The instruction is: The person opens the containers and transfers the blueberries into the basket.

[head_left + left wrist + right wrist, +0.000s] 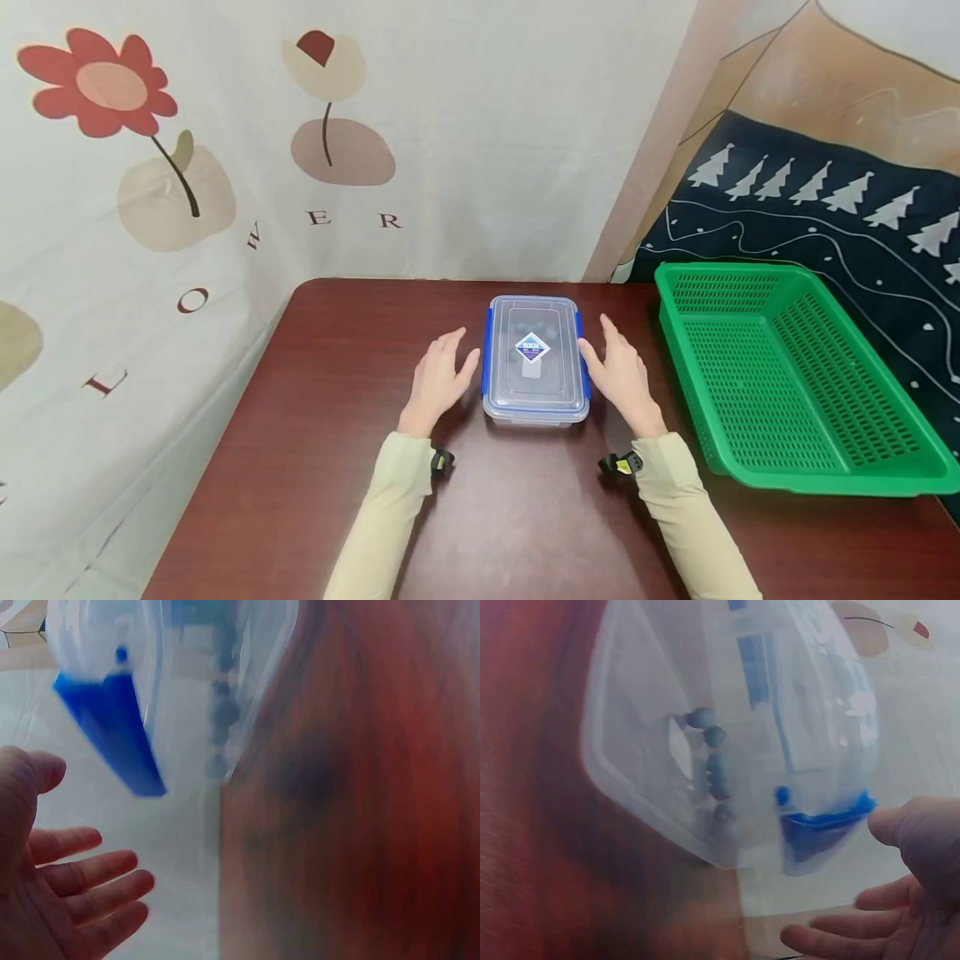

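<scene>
A clear plastic food container [534, 379] with a clear lid and a diamond-shaped label [532, 347] lies on the table. Blue latches run along its two long sides, one [112, 727] showing large in the left wrist view. Several small dark round things [715, 736] show through its wall. To its left, my left hand [438, 379] is held a little apart, fingers extended and thumb toward the latch. On the other side, my right hand [622, 375] has straight fingers, with the thumb tip right at the right latch [814, 836].
A large green perforated basket [686, 400] stands on the right side of the dark red-brown table [352, 333]. Behind the table hangs a pale cloth [487, 150] with flower prints, and a dark cloth [750, 229] with tree prints is at the right.
</scene>
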Demonstrator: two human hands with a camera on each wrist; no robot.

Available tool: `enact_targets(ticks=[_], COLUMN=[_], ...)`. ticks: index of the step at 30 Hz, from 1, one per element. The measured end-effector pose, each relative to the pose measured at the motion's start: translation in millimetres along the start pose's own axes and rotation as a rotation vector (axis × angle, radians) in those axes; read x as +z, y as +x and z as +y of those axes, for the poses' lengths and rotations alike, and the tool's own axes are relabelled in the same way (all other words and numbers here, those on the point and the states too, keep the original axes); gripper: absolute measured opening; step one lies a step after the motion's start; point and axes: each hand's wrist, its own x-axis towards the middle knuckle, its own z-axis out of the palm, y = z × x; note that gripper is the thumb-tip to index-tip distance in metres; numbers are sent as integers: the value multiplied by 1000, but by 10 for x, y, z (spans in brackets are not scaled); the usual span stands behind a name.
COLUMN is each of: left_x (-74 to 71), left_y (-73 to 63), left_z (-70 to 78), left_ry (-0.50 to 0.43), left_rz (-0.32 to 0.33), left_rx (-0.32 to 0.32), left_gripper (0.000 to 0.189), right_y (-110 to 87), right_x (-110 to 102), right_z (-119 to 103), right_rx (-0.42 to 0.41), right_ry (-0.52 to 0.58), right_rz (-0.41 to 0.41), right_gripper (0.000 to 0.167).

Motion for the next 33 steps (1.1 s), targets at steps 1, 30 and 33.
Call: enact_targets(ticks=[1,30,33], left_x=[30,373,375], left_y=[-11,-76,-72], left_z=[17,94,97], left_ry=[-42,-626,-596], left_rz=[-4,-173,-164], left_rx=[-20,-517,-521], left_gripper=[45,20,18], right_y=[-14,-97,-94], right_x=[22,319,312], right_z=[12,68,55], right_rx=[1,301,298], right_ry=[14,459,429], right_rz=[4,-135,-125], right_gripper=[64,54,51])
